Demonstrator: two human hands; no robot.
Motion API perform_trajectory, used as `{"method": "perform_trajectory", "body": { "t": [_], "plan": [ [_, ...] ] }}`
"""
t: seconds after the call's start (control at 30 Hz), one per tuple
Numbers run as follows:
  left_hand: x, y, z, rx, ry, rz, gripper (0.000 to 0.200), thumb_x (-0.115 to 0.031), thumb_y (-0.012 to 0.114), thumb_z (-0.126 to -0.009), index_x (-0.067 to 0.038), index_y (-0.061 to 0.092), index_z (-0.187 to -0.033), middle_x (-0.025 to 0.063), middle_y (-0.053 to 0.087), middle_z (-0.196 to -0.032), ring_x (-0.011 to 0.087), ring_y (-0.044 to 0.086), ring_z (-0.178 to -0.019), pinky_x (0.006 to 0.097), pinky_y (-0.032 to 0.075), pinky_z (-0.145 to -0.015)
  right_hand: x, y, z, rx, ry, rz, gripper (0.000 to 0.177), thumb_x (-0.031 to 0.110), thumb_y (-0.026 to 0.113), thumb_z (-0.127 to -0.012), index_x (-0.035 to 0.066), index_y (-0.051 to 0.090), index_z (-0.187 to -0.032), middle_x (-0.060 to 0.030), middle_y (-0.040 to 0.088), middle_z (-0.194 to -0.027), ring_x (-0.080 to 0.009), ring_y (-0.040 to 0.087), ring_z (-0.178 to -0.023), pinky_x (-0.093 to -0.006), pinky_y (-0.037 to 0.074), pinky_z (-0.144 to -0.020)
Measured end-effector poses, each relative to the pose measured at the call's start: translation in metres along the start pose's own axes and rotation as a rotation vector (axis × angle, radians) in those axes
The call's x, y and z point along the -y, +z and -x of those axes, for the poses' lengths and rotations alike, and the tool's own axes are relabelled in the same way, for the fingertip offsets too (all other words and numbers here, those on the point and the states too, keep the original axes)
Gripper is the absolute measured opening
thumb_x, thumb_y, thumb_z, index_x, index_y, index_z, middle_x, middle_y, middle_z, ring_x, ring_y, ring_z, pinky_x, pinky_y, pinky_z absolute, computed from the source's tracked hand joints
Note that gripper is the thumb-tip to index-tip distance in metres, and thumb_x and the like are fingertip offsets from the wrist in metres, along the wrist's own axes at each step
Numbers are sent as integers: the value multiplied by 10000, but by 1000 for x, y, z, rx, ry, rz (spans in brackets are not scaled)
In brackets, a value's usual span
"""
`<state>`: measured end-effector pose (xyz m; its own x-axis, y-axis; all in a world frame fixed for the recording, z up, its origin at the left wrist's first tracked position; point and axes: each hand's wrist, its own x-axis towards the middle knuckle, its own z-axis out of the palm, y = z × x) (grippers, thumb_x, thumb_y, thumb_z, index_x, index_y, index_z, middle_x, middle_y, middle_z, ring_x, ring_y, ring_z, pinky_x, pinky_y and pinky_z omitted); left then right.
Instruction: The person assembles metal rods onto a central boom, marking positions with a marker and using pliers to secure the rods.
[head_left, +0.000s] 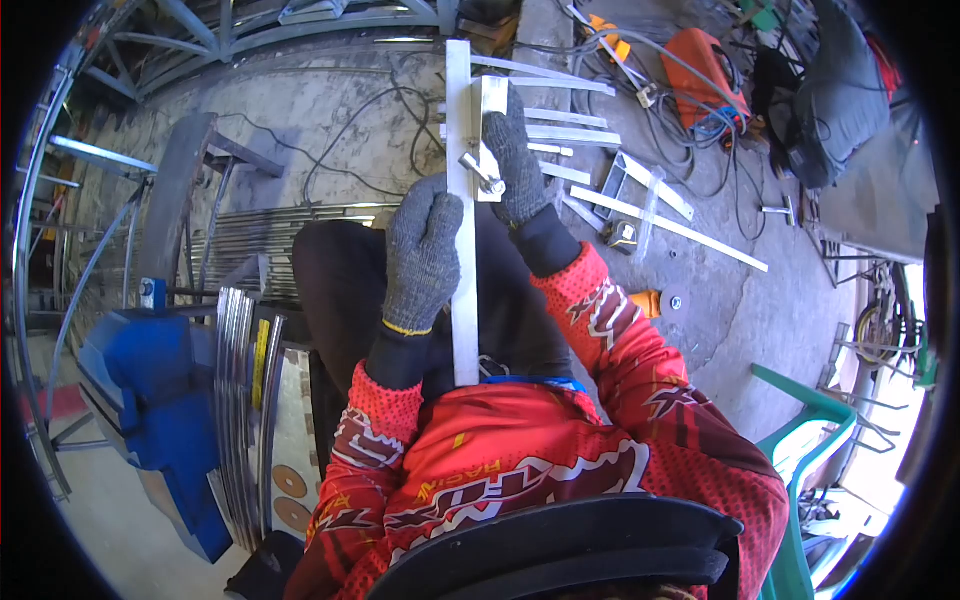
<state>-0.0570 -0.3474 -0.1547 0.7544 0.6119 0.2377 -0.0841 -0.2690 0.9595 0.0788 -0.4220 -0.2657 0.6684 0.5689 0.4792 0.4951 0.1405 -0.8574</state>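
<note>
A long, straight silver metal bar runs from my waist out past both hands. Wrapped in a grey knit glove, my left hand is closed on the bar's left side, about midway along it. My right hand, gloved the same way, is closed around a short silver metal piece lying along the bar's right side. A small metal fitting with a round end sits at the near end of the short piece and reaches across the bar. The undersides of both grips are hidden.
Cut metal pieces and a tape measure lie on the concrete floor ahead and right. Beyond are an orange-red case and tangled cables. A blue machine stands left, beside upright metal strips. A green plastic chair is at right.
</note>
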Motion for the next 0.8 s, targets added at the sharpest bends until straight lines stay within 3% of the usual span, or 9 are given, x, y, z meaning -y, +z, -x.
{"method": "perform_trajectory", "body": {
  "t": [0.1,0.17,0.23,0.3,0.4,0.43,0.6,0.7,0.8],
  "plan": [
    [20,-3,-9,-20,-86,147,216,-87,552,-924,37,630,-1083,59,648,-864,113,569,-792,281,475,-725,-2,15,6,-92,363,-384,600,104,627,-895,-5,372,-1427,-138,452,-1430,-232,450,-1315,-357,385,-1083],
    [13,-7,-13,-98,-68,60,205,-76,550,-921,35,637,-1069,54,642,-856,111,561,-788,277,473,-724,21,4,48,199,-273,455,660,171,664,-880,-4,361,-1439,-155,443,-1435,-240,437,-1329,-366,385,-1080],
    [22,-12,-17,-185,-86,-13,197,-75,553,-919,34,646,-1055,44,636,-849,105,552,-787,276,472,-723,55,11,87,209,47,-53,696,210,692,-864,4,364,-1442,-143,470,-1395,-246,488,-1264,-372,409,-1049],
    [32,-16,-16,-162,-109,-21,199,-74,558,-916,38,649,-1053,39,639,-861,97,547,-792,272,470,-728,77,5,90,348,234,171,624,164,637,-906,6,360,-1443,-129,471,-1395,-241,496,-1254,-374,393,-1065],
    [32,-8,-9,-116,-79,-27,199,-77,560,-913,42,645,-1049,41,650,-885,100,561,-794,278,478,-728,74,10,58,52,545,-484,353,111,549,-907,-8,516,-1238,-197,549,-1246,-362,532,-1181,-435,371,-1064],
    [34,-5,-8,-106,-97,-18,199,-77,560,-913,42,645,-1049,41,650,-885,100,561,-794,278,478,-728,12,22,57,141,48,183,417,104,580,-886,12,501,-1285,-237,504,-1317,-394,468,-1267,-462,353,-1081],
    [31,-5,-4,-87,-112,-60,220,-134,553,-916,38,654,-1011,47,644,-845,108,573,-776,276,472,-712,-14,22,13,222,734,-185,477,115,545,-914,43,456,-1377,-239,389,-1456,-380,301,-1407,-434,280,-1144],
    [36,-14,-18,-132,-221,39,222,-147,565,-906,30,661,-1001,48,636,-817,102,567,-758,285,470,-682,13,20,74,332,257,-137,453,107,510,-946,74,437,-1391,-135,573,-1262,-298,609,-1078,-395,500,-894],
    [54,-23,-37,-233,-142,-54,234,-159,595,-891,29,671,-1007,38,637,-815,104,556,-732,284,465,-659,129,25,58,135,438,-491,527,88,480,-948,116,316,-1448,-44,566,-1023,-97,524,-770,-268,474,-656]
  ]
}}
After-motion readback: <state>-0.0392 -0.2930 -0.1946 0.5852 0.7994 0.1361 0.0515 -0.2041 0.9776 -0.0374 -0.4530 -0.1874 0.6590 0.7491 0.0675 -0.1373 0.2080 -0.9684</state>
